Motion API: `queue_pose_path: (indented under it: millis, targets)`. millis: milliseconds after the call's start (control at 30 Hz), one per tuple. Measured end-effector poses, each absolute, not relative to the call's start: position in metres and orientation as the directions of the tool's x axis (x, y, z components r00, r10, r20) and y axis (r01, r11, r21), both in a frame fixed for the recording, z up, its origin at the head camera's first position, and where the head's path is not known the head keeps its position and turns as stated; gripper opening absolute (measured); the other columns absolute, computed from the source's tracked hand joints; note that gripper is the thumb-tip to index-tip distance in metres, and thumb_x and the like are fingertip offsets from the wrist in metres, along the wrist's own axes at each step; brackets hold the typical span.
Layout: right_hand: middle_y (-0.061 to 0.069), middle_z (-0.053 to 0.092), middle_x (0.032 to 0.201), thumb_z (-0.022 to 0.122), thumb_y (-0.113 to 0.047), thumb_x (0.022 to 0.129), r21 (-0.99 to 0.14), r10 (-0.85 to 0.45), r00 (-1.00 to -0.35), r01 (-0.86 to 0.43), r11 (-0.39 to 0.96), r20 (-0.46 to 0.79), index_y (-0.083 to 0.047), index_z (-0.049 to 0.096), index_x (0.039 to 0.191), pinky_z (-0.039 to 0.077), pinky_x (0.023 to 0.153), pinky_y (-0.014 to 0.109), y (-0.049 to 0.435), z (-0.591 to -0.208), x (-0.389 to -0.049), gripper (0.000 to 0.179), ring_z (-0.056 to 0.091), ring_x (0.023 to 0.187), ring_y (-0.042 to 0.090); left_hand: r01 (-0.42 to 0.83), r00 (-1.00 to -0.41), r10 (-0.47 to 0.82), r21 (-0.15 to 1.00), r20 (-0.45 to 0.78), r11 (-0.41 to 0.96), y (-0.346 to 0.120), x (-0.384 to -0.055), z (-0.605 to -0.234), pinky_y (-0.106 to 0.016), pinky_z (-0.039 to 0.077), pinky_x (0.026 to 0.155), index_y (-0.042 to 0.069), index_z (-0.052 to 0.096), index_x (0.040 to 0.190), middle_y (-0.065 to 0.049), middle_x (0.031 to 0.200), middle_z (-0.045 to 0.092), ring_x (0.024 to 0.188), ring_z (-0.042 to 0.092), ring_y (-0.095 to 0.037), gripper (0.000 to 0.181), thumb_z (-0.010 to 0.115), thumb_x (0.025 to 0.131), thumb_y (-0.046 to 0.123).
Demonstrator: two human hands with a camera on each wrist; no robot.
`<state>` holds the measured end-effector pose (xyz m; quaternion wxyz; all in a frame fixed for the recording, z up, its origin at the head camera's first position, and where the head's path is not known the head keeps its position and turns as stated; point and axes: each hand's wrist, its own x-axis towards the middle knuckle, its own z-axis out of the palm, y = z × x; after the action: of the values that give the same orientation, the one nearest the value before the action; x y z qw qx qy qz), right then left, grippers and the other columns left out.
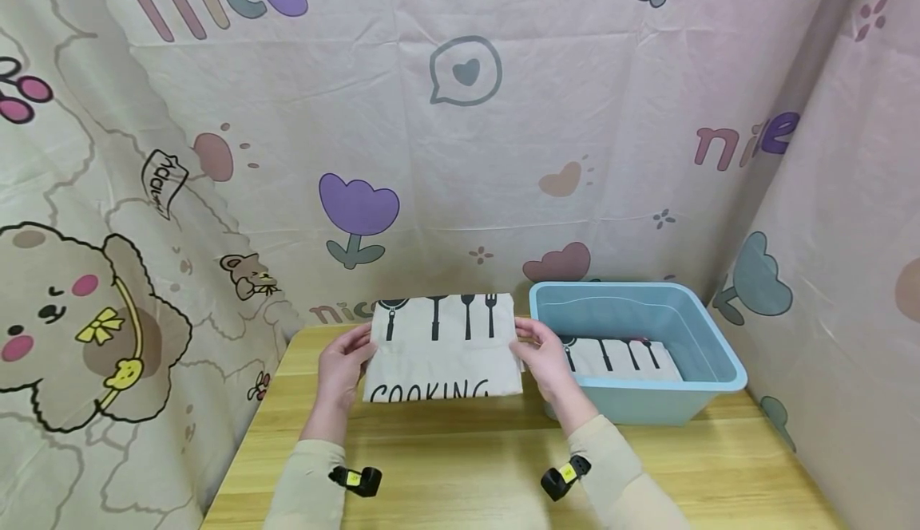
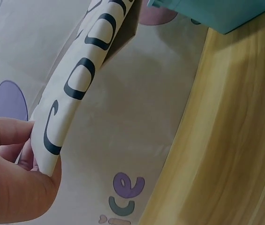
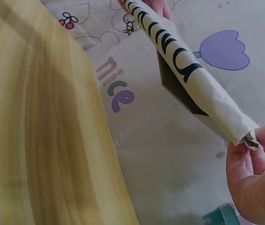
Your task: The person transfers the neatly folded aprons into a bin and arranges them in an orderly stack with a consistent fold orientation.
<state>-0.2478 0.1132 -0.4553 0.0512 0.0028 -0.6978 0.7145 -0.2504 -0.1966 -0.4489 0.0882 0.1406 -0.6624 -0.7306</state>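
A folded white cloth point(image 1: 442, 362) printed with dark kitchen utensils and the word COOKING is held up over the table between both hands. My left hand point(image 1: 345, 361) pinches its left edge, thumb on the near face. At the opposite edge, my right hand point(image 1: 544, 354) grips it the same way. From the left wrist view, the cloth point(image 2: 71, 93) appears nearly edge-on, with the lettering along its lower fold. In the right wrist view, bunched layers show at the corner by the right fingers point(image 3: 259, 161), and a darker underside hangs below the fold.
A light blue plastic bin point(image 1: 640, 402) stands at the right of the wooden table point(image 1: 446, 474), close beside the right hand. Inside it lies another folded white cloth point(image 1: 625, 361) with the same utensil print. Printed curtains point(image 1: 460, 163) hang behind the table and along both sides.
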Motion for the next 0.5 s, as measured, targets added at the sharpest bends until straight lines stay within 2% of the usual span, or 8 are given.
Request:
queue_pose_path:
  millis: [267,500]
  targets:
    - [0.016,0.059,0.114,0.061,0.007,0.089,-0.998,0.087,-0.994,-0.061,-0.02,0.059,0.007,0.056,0.131,0.049,0.074,0.02,0.133,-0.456,-0.248,0.042,0.058,0.092,0.015,-0.024,-0.952,-0.3,0.989,-0.067,-0.144,-0.179,-0.252,-0.449,-0.021,0.054,0.071,-0.004,0.06,0.131,0.002,0.098,0.071,0.087,0.064,-0.006,0.044,0.064,0.088,-0.011]
    - [0.015,0.058,0.113,0.06,0.007,0.09,-0.998,0.116,-0.991,-0.061,-0.013,0.059,0.008,0.056,0.131,0.048,0.075,0.02,0.149,-0.455,-0.246,0.042,0.056,0.095,0.014,0.008,-0.956,-0.29,0.981,-0.049,-0.194,-0.159,-0.257,-0.453,-0.022,0.054,0.07,-0.006,0.061,0.128,-0.001,0.096,0.072,0.085,0.065,-0.007,0.042,0.063,0.086,-0.014]
